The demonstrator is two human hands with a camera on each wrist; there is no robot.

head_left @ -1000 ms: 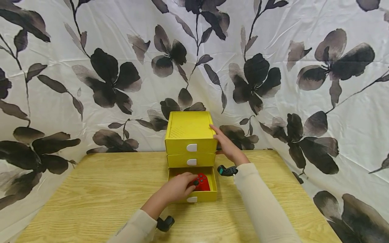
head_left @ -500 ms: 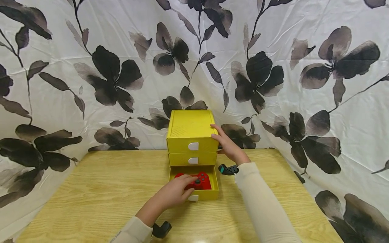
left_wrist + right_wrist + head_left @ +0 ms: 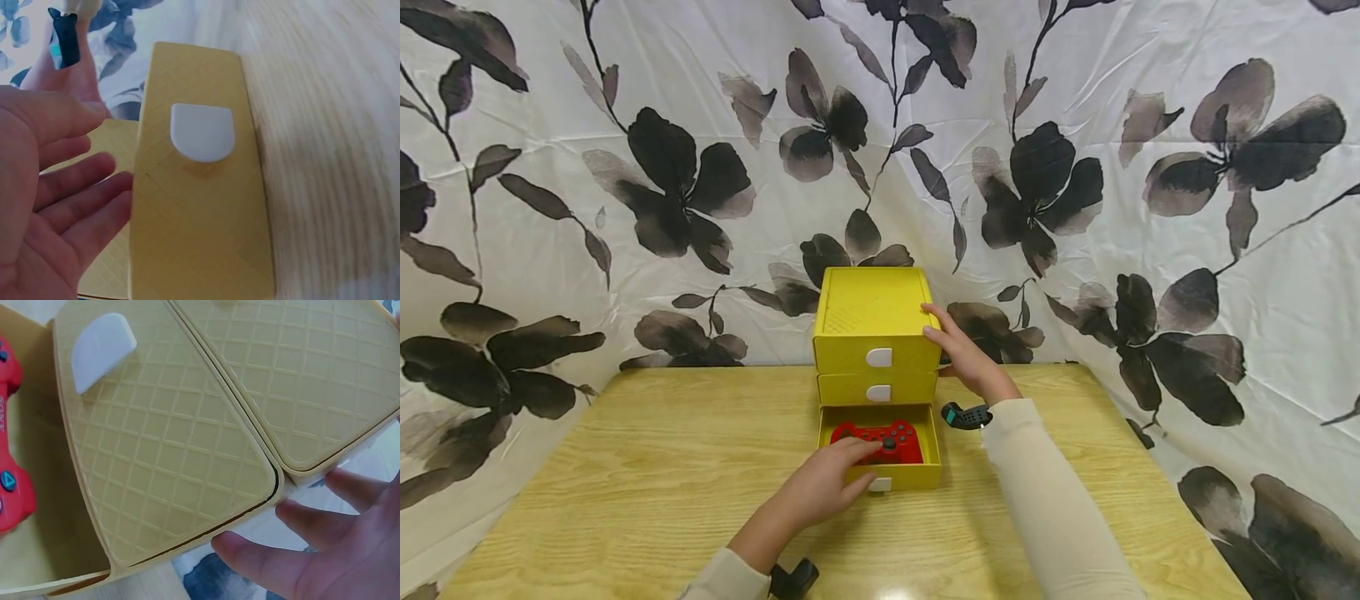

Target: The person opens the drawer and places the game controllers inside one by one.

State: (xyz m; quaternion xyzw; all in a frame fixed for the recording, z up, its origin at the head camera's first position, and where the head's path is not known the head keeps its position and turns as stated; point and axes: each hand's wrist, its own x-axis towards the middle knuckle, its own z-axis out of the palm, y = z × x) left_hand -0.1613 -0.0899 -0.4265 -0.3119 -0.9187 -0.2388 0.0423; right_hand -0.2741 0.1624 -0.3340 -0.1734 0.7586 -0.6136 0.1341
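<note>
A yellow three-drawer unit (image 3: 874, 354) stands on the table with its bottom drawer (image 3: 929, 454) pulled out. In that drawer lies a red game controller (image 3: 904, 442), its left grip partly covered by the left hand in the head view. My left hand (image 3: 820, 487) hovers at the drawer front's left part, holding nothing, its fingers loosely extended over the rim in the left wrist view. Beside the unit, my right hand (image 3: 966, 354) rests with extended fingers against its right side and top edge. The fingertips (image 3: 234, 544) lie along the side edge in the right wrist view.
White tab handles (image 3: 878, 392) stick out from the drawer fronts. The light wooden table (image 3: 685, 467) stretches to both sides and in front. A white floral cloth (image 3: 880, 150) hangs behind the table.
The left hand has drawn back toward the person and off the controller, more of which shows now. The controller stays in the drawer, and the right hand keeps its place on the unit.
</note>
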